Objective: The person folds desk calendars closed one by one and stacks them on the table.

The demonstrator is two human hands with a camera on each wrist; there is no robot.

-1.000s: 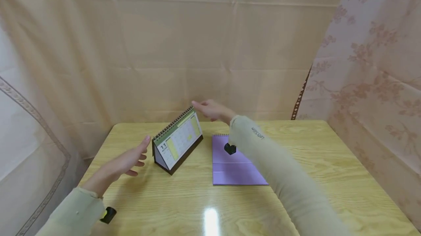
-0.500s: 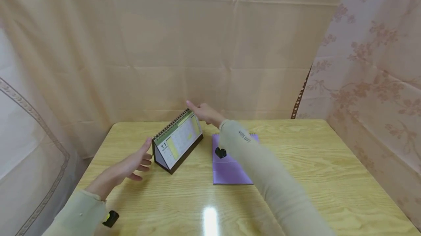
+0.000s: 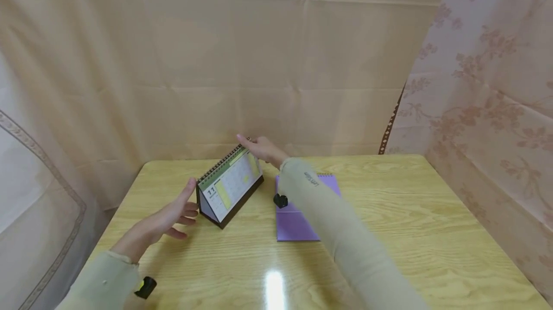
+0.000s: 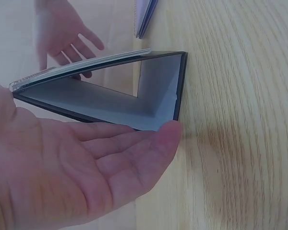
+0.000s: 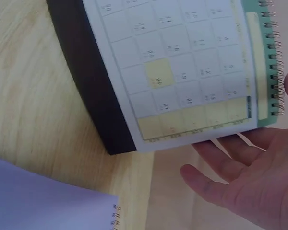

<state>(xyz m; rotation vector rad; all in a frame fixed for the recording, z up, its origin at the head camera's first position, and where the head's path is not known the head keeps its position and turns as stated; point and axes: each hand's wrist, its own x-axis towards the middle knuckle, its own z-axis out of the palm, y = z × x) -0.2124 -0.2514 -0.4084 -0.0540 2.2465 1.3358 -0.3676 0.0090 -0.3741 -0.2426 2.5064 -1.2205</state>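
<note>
Tabletop: calendar; sleeve before purple notebook, perhaps

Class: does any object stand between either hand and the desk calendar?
Nothing visible does: the left hand is at the near end of the desk calendar, the right hand at its far end; the purple pad lies apart.

A curtained-off nook; whether in a home or an office cannot be told. Plain beige cloth hangs behind a wood-grain worktop, flowered fabric to its right, pale cloth with a patterned band to its left. A desk calendar on it looks desk-like.
</note>
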